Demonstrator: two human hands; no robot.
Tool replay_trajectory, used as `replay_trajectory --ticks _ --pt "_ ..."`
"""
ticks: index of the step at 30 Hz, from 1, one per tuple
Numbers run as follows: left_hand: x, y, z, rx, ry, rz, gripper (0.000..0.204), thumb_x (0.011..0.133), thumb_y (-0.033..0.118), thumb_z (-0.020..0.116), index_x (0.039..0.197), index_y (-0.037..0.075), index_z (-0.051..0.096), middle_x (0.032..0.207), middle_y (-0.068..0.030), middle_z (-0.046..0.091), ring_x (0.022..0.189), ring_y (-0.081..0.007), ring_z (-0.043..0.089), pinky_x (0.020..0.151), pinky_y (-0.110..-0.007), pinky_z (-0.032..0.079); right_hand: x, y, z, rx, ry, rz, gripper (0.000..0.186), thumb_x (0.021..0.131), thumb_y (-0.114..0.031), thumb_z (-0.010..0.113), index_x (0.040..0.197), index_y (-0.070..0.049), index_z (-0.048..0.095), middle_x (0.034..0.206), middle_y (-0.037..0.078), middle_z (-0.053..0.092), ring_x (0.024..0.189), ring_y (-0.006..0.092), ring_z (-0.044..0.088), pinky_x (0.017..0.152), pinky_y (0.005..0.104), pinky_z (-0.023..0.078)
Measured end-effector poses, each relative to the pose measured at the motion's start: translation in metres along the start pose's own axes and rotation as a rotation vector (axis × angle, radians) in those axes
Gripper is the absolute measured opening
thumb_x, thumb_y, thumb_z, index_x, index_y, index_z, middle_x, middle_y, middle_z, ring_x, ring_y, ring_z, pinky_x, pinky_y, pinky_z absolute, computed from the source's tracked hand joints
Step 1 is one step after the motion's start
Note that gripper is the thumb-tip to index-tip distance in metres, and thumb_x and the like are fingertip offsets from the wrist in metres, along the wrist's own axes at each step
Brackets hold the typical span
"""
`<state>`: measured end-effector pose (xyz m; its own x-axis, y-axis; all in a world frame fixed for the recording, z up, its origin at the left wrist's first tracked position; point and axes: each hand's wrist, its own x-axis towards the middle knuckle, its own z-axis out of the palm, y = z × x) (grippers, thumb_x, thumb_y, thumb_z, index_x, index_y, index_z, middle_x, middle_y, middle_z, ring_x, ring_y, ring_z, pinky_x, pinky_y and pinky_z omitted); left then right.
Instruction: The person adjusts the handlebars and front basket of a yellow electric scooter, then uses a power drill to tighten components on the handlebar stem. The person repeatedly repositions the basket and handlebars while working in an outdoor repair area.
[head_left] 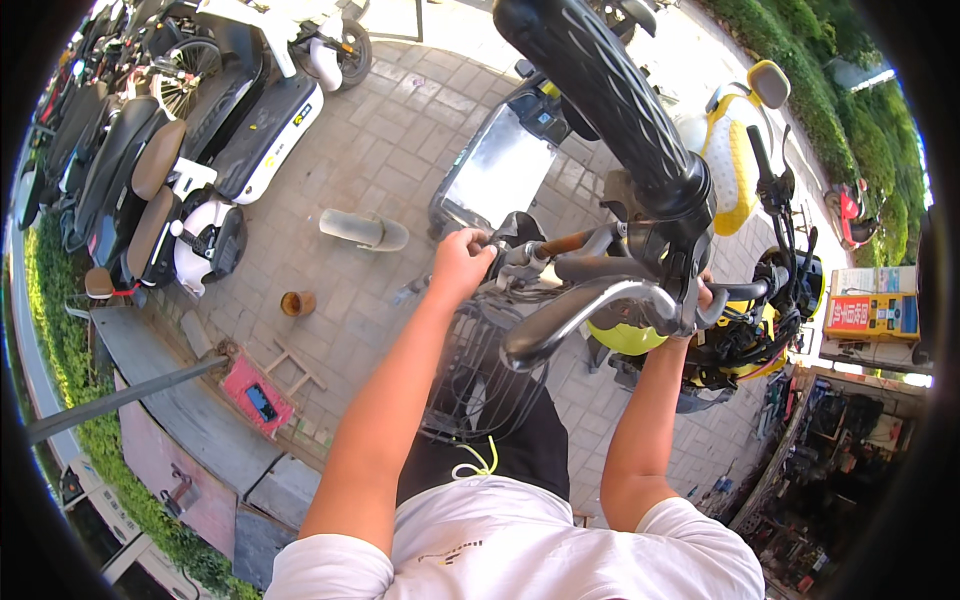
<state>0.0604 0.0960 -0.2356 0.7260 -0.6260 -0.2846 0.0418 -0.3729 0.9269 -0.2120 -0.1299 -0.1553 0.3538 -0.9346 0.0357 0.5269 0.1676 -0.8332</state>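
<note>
A handlebar with a large black ribbed grip (620, 110) and a silver brake lever (590, 315) rises close in front of me. My left hand (463, 263) is closed, thumb and fingers pinching a small part near a black fitting (520, 230) by the rusty bar (565, 244). What exactly lies between its fingertips is too small to make out. Behind the brake lever, my right hand (704, 292) is mostly hidden; the bit of finger showing curls at the handlebar. A dark wire basket (478, 375) hangs below, against my legs. A yellow-green rounded piece (630, 338) shows beside my right wrist.
Parked scooters (270, 130) line the left. On the paving lie a loose grey mudguard (362, 230), a rusty can (297, 303) and a red crate (255, 392). A yellow scooter (735, 160) stands ahead right; a cluttered tool shelf (840, 450) is at the right.
</note>
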Motion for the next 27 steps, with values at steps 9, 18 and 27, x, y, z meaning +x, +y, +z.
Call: replay_trajectory --ticks 9,18,27 --pt "-0.111 -0.065 -0.028 0.461 0.132 0.054 0.047 0.08 0.025 0.073 0.12 0.003 0.06 0.122 -0.0183 0.056 0.118 -0.038 0.048 0.101 -0.046 0.039 -0.007 -0.006 0.012 -0.043 0.05 0.022 0.018 0.077 -0.018 0.062 0.087 -0.003 0.059 0.098 0.012 0.066 0.089 0.021 0.062 0.088 0.0322 0.048" --pt "-0.191 -0.094 -0.047 0.684 0.121 -0.016 0.085 0.08 0.037 0.074 0.146 0.002 0.033 0.136 -0.0218 0.047 0.125 -0.0392 0.045 0.103 -0.051 0.036 -0.02 -0.024 0.013 -0.221 0.063 0.035 0.017 0.08 -0.012 0.06 0.093 -0.002 0.06 0.09 0.006 0.064 0.082 0.017 0.063 0.077 0.0288 0.053" --pt "-0.21 -0.099 -0.046 0.595 0.101 -0.09 0.085 0.076 0.032 0.078 0.142 -0.001 0.036 0.127 -0.0249 0.053 0.116 -0.0425 0.051 0.098 -0.05 0.041 -0.01 -0.018 -0.034 -0.186 0.057 0.245 0.047 0.101 -0.045 0.04 0.121 -0.007 0.059 0.116 0.007 0.064 0.107 0.022 0.06 0.097 0.0377 0.046"
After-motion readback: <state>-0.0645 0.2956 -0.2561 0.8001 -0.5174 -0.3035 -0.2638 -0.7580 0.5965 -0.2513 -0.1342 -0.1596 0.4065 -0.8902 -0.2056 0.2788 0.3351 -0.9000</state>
